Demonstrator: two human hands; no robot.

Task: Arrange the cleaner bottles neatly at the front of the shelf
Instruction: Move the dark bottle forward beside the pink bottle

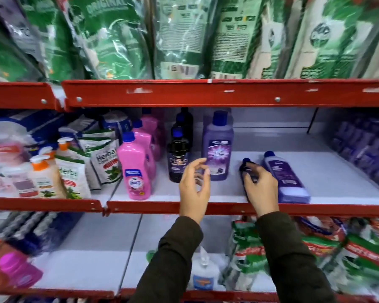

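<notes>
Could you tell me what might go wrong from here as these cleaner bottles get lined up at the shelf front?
The right hand is closing on a dark bottle lying flat beside a lying purple bottle at the shelf lip; lifting one could nudge the other over the edge. The left hand, open, hovers close to the upright purple bottle and black bottle; a bump might topple them.

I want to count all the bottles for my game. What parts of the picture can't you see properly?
Head view only:
- Dark bottle lying down: the right hand covers most of it.
- Row behind the black bottle: the front one hides the rest, so the count is unclear.
- Purple packs at right: blurred, cut by the edge.
- Lying purple bottle: label too small to read.
- Left hand: hides part of the standing purple bottle.
</notes>
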